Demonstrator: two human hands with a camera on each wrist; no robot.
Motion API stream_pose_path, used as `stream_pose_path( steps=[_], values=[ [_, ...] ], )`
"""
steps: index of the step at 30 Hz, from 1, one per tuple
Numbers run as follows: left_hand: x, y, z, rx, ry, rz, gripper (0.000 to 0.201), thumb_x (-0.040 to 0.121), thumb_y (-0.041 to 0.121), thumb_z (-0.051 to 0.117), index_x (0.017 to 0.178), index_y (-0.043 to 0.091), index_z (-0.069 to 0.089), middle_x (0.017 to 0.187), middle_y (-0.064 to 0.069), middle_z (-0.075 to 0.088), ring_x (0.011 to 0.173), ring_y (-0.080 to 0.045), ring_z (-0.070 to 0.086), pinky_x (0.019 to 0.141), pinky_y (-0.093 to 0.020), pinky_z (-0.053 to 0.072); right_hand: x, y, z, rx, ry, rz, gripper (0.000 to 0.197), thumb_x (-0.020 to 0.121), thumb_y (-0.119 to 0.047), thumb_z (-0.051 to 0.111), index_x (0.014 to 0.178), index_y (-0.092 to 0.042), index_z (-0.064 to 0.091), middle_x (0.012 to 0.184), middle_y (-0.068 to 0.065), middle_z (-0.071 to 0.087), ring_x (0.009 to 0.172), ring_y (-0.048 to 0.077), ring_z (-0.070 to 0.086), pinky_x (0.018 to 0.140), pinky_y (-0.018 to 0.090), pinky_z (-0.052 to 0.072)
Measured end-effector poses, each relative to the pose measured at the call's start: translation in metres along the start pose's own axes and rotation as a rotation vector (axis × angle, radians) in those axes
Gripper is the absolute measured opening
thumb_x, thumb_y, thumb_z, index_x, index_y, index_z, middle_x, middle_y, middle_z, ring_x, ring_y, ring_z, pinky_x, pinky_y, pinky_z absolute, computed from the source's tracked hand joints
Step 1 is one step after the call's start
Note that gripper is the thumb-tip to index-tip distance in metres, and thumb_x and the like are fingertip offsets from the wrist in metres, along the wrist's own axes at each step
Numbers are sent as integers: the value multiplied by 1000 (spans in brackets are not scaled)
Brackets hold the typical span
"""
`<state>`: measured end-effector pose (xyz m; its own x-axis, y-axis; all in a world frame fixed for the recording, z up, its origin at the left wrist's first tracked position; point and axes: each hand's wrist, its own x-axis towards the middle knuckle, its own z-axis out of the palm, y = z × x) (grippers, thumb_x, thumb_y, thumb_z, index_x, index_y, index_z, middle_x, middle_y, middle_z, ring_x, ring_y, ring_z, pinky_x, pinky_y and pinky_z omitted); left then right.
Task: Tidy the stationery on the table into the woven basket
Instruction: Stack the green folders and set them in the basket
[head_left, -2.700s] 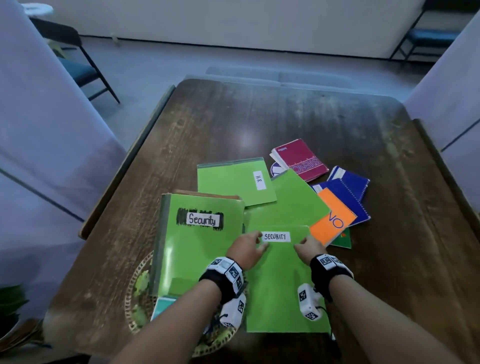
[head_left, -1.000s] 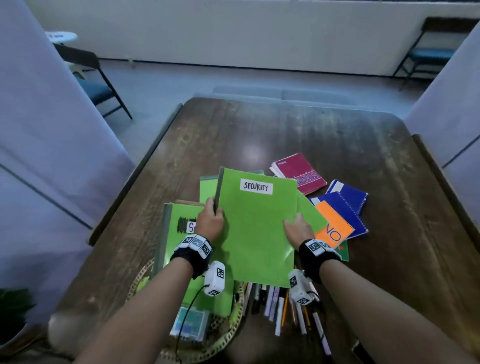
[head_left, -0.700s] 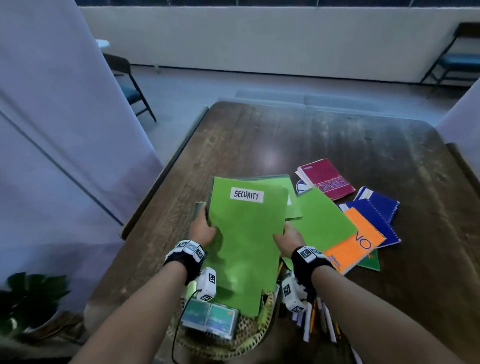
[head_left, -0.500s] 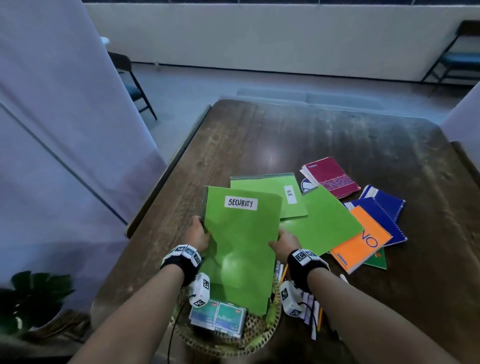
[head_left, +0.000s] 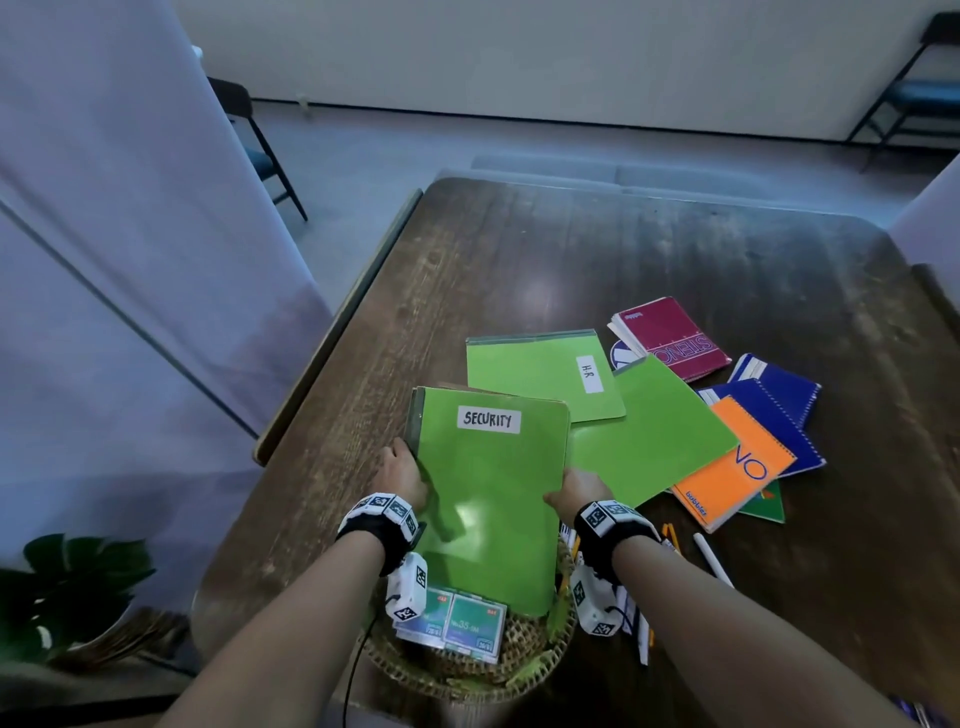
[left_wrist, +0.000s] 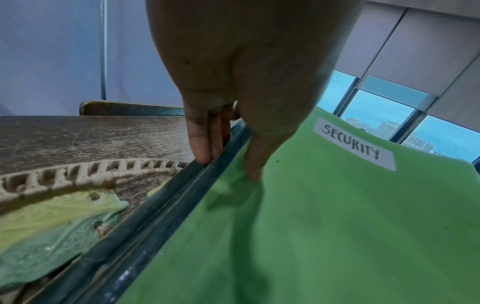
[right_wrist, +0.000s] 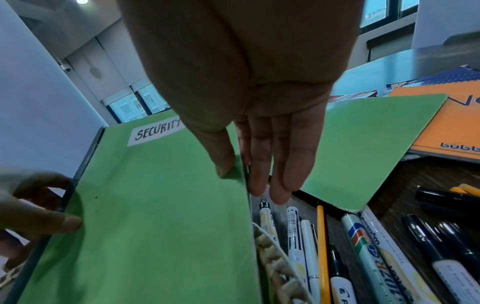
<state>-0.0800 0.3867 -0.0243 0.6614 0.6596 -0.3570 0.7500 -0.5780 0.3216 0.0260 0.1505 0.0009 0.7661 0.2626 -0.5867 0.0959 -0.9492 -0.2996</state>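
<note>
A green notebook labelled SECURITY (head_left: 488, 499) lies flat on top of another green book, over the woven basket (head_left: 467, 670) at the table's near edge. My left hand (head_left: 402, 475) pinches its dark spine side, with the thumb on the cover (left_wrist: 228, 164). At the opposite edge my right hand (head_left: 576, 486) pinches the notebook, thumb on top and fingers down beside it (right_wrist: 246, 181). In the left wrist view the basket (left_wrist: 78, 170) rim curves just left of the spine. The book underneath is almost fully hidden.
Two staple boxes (head_left: 452, 623) sit in the basket's near side. Several pens and markers (right_wrist: 324, 257) lie right of the basket. Farther right lie a green H.R. notebook (head_left: 540, 374), a plain green folder (head_left: 649, 441), an orange notebook (head_left: 732, 467), blue notebooks (head_left: 774, 400) and a maroon steno pad (head_left: 670, 338).
Both hands lifted the SECURITY notebook off the pens, carried it left and lowered it flat onto the green book over the basket. The pens are now uncovered.
</note>
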Motion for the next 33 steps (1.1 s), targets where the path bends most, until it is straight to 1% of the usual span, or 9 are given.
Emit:
stream_pose_path(
  steps=[5, 8, 12, 15, 20, 23, 27, 30, 33],
  values=[
    [2, 1, 1, 15, -4, -8, 59, 81, 8, 73, 131, 2, 42, 135, -18, 41, 101, -35, 63, 86, -45, 55, 1, 1, 2, -40, 1, 0, 35, 98, -31, 61, 123, -7, 57, 114, 9, 66, 86, 19, 59, 72, 28, 51],
    [2, 0, 0, 21, 1, -13, 57, 81, 7, 72, 130, 3, 42, 136, -18, 37, 97, -34, 63, 82, -43, 56, 1, 0, 3, -64, 13, -12, 38, 95, -38, 63, 120, -9, 57, 111, 7, 66, 90, 21, 62, 78, 32, 55],
    [4, -5, -2, 41, -3, -6, 55, 84, 7, 69, 130, 5, 40, 137, -19, 39, 100, -36, 63, 80, -41, 54, 3, -1, 9, -33, 17, 6, 43, 93, -40, 67, 122, -11, 54, 114, 7, 66, 99, 24, 65, 86, 37, 57],
    [4, -6, 0, 116, -6, 41, 54, 87, 8, 68, 131, 4, 37, 135, -19, 44, 105, -34, 62, 81, -40, 51, 3, -3, 8, 3, -4, 27, 44, 93, -37, 68, 124, -10, 53, 118, 7, 64, 102, 23, 63, 85, 33, 54],
    [3, 1, 3, 75, 155, 147, 98, 79, 18, 75, 154, 11, 13, 140, -16, 32, 120, -27, 48, 96, -40, 50, 7, -2, 0, 82, -63, 44, 53, 92, -45, 66, 128, -7, 54, 119, 9, 65, 96, 23, 64, 83, 33, 56],
    [1, 21, 3, 1, 298, 287, 78, 80, 19, 69, 147, 13, 28, 133, -13, 41, 111, -22, 48, 95, -37, 50, 7, 1, -10, 131, -49, 48, 69, 95, -63, 47, 134, -6, 52, 122, 11, 65, 102, 25, 67, 84, 37, 57],
    [-6, 75, -2, -52, 304, 470, 47, 89, 17, 61, 133, 14, 47, 119, -5, 49, 100, -15, 47, 95, -36, 50, 16, 18, -28, 223, 62, 54, 77, 92, -73, 27, 127, -12, 57, 123, 10, 65, 104, 26, 64, 92, 43, 53],
    [-11, 124, 7, -78, 302, 634, 34, 92, 16, 59, 126, 12, 55, 118, -5, 54, 105, -18, 52, 101, -32, 45, 23, 39, -44, 250, 109, 75, 70, 97, -66, 28, 129, -11, 56, 125, 12, 63, 107, 28, 63, 95, 43, 52],
    [-17, 172, 22, -92, 260, 791, 27, 94, 16, 56, 121, 14, 60, 114, -1, 57, 104, -14, 52, 99, -26, 42, 31, 65, -63, 251, 111, 124, 62, 99, -59, 34, 130, -10, 55, 128, 13, 63, 109, 30, 63, 97, 44, 51]
  ],
)
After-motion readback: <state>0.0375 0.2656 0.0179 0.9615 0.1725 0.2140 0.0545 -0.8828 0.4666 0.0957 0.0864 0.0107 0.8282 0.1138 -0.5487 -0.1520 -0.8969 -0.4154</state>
